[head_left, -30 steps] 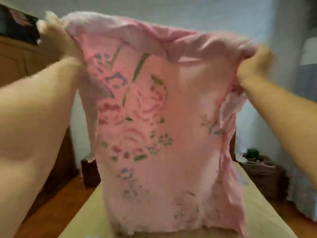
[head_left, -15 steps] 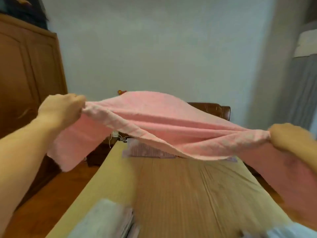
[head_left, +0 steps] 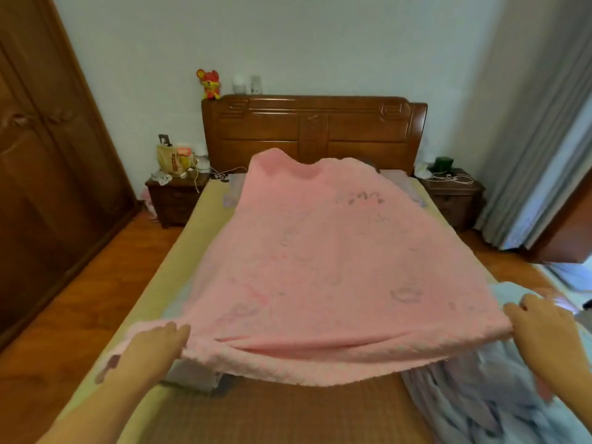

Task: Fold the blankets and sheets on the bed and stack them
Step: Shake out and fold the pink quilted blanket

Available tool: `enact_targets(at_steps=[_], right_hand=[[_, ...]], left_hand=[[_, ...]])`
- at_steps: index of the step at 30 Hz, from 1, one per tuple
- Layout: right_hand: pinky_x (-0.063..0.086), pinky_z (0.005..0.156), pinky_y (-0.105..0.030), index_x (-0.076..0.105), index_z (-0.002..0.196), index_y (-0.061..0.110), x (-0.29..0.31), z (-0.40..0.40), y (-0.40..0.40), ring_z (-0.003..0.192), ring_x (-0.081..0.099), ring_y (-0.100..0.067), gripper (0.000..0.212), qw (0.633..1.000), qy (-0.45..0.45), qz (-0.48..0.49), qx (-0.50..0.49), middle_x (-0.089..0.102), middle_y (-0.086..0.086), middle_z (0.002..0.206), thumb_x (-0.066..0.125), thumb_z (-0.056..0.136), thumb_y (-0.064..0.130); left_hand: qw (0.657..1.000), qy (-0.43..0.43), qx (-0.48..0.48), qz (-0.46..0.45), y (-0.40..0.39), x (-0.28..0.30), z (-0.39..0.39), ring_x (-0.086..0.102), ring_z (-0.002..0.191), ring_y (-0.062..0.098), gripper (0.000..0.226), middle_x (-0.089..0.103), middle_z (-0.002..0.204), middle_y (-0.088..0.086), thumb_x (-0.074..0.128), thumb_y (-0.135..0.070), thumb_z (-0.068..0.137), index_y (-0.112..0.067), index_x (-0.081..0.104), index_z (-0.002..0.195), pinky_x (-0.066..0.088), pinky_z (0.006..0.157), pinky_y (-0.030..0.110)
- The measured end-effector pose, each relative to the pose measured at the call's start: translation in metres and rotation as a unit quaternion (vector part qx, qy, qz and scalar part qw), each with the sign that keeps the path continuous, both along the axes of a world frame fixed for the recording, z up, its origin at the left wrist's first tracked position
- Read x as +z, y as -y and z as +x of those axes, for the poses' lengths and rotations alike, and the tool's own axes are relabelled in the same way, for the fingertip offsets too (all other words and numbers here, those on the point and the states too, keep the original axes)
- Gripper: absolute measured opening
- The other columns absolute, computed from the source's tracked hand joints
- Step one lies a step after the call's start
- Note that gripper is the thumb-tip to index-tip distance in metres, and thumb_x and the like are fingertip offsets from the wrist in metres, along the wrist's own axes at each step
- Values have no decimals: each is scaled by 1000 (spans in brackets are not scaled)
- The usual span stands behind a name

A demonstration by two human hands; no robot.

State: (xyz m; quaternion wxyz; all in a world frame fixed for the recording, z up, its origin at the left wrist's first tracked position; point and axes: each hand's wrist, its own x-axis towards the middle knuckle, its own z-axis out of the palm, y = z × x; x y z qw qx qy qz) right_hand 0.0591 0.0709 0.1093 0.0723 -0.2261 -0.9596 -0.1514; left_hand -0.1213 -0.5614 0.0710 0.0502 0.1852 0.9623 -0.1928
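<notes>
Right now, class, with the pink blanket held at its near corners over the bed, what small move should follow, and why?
Probably lower both hands: the left hand and right hand grip the pink blanket, which billows above the bed.

The pink blanket [head_left: 326, 264] hides most of the bed [head_left: 192, 225] — its print blurred.

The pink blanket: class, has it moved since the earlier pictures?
Yes. The pink blanket has come down from the air and spread forward over the bed toward the headboard, held by the left hand and right hand.
</notes>
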Motion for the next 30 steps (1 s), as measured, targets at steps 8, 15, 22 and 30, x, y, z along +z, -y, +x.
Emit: enact_targets(at_steps=[8, 15, 22, 30], right_hand=[[47, 77, -41, 68, 107, 24, -37, 88, 34, 103, 64, -31, 33, 947, 312, 23, 71, 63, -6, 114, 77, 76, 21], [23, 57, -38, 61, 61, 17, -107, 137, 66, 61, 51, -31, 13, 975, 182, -66, 109, 51, -8, 71, 51, 63, 25], [34, 112, -34, 47, 143, 17, -144, 197, 90, 137, 43, -25, 43, 862, 483, 8, 154, 50, -4, 146, 27, 105, 15], [51, 67, -49, 72, 76, 7, -160, 215, 100, 87, 57, -40, 25, 911, 345, -145, -172, 62, -18, 94, 77, 51, 3]], left_hand=[[984, 180, -13, -7, 18, -71, 71, 57, 121, 20, 56, 49, 131, -2, 61, -32, 87, -35, 38, 139, 44, 86, 34], [982, 145, -6, 119, 30, -97, 99, 55, 51, 23, 57, 43, 69, -6, 83, -26, 32, -28, 47, 76, 24, 42, 29], [993, 83, -71, 51, 78, -159, 156, 55, 46, 29, 46, 50, 62, 5, 86, -7, 23, -19, 66, 62, 42, 33, 37], [977, 113, 118, 136, 92, -166, 185, 52, 61, 40, 46, 49, 73, 17, 81, 10, 32, -6, 64, 71, 45, 43, 46]])
